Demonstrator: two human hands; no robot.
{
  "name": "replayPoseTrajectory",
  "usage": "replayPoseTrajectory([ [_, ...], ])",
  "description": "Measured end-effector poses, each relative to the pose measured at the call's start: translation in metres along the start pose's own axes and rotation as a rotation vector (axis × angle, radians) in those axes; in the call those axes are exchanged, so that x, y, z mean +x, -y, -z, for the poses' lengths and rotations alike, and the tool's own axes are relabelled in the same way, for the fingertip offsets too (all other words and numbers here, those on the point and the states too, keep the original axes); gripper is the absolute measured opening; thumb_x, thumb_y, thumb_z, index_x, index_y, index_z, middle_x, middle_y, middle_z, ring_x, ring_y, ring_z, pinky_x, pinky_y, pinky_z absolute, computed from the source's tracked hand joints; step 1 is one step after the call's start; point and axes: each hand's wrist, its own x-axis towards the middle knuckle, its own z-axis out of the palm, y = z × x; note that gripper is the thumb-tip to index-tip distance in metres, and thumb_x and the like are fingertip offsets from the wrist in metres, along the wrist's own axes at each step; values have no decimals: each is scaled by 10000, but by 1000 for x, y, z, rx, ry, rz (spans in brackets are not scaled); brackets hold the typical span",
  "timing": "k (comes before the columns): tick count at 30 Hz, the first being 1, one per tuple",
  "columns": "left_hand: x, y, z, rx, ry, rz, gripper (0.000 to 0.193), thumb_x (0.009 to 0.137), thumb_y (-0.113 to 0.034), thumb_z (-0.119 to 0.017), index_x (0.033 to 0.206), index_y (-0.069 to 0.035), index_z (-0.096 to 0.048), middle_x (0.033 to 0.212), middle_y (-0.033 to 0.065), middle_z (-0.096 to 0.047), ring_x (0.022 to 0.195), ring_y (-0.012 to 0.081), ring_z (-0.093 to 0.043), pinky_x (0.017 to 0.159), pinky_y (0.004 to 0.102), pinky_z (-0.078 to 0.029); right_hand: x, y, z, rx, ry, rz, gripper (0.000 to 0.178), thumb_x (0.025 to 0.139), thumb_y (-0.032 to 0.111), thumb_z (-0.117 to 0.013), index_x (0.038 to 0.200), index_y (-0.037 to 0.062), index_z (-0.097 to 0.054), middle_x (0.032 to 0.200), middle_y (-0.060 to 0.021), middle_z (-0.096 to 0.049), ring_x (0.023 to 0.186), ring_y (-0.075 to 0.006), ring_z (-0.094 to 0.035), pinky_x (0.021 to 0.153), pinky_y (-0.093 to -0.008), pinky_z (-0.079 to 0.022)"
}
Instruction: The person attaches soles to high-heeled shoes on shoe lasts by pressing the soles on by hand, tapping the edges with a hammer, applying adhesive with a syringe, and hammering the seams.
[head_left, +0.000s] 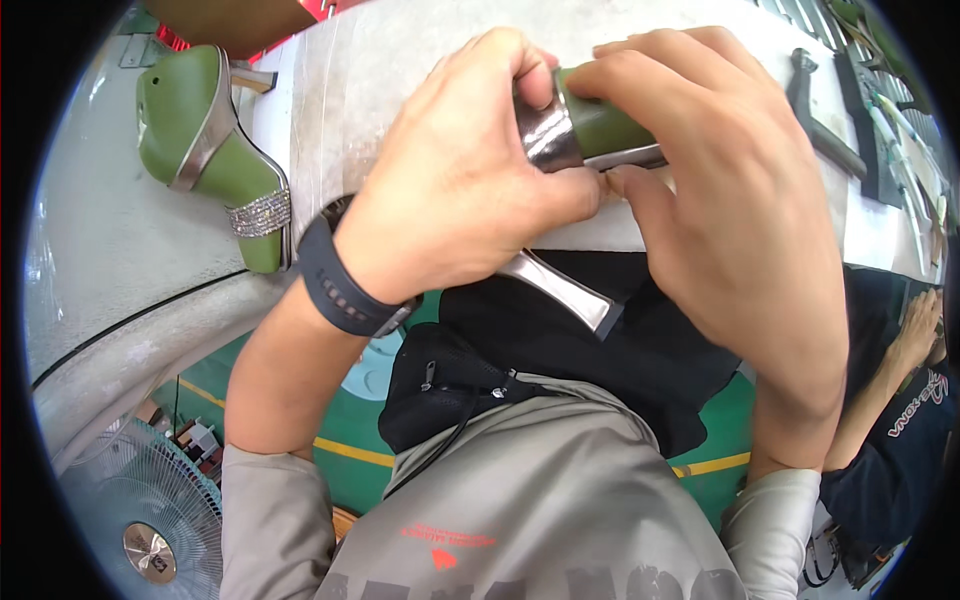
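Observation:
Both my hands hold a metallic high-heeled sandal, built on a green shoe last (pixel 605 127), over the pale work surface. My left hand (pixel 450 170) is wrapped round it, its thumb and fingers at the wide shiny strap (pixel 549 135). My right hand (pixel 735 165) curls over the green last, its thumb pressed to the sole edge beside my left thumb. Below my left hand the silver heel (pixel 565 288) sticks out toward me. At the left lies another green last (pixel 185 105) wearing a matching sandal with a glittery toe strap (pixel 261 213).
A dark long-handled tool (pixel 828 135) lies right of my hands, beside several pen-like sticks (pixel 905 150). A co-worker's hand (pixel 915 325) is at the far right. Below the bench's rounded edge (pixel 160 345) stand a fan (pixel 150 540) and a light blue stool (pixel 368 372).

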Motion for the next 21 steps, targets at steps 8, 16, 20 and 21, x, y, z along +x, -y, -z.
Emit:
replayPoseTrajectory([
  [8, 0, 7, -12, 157, -109, -266, 900, 797, -259, -899, 1512, 21, -429, 1339, 230, -616, 1258, 356, -614, 1096, 416, -476, -70, -131, 4, 16, -440, -240, 311, 932, 42, -677, 1240, 8, -705, 1287, -221, -692, 1228, -376, -657, 1068, -424, -502],
  [16, 52, -23, -11, 203, 201, -267, 1070, 755, -327, -908, 1604, -33, -326, 1214, 301, -689, 1127, 485, -666, 984, 468, -525, -75, -154, 24, -75, -113, -168, 607, 830, -100, -581, 1401, 100, -641, 1217, -187, -627, 1165, -374, -605, 1027, -440, -497],
  [20, 54, -25, -16, 237, 204, -285, 1106, 749, -313, -904, 1640, -68, -297, 1228, 312, -680, 1078, 505, -665, 939, 485, -538, -71, -152, 13, -123, -176, -267, 534, 792, -22, -649, 1316, 86, -659, 1017, -164, -594, 1012, -375, -597, 907, -480, -512],
  [21, 53, -25, -16, 222, 157, -352, 1117, 739, -304, -907, 1646, -74, -296, 1230, 310, -678, 1077, 507, -661, 930, 486, -538, -68, -148, 6, -175, -267, -266, 510, 764, -25, -677, 1267, 60, -677, 971, -161, -607, 925, -369, -609, 854, -451, -531],
])
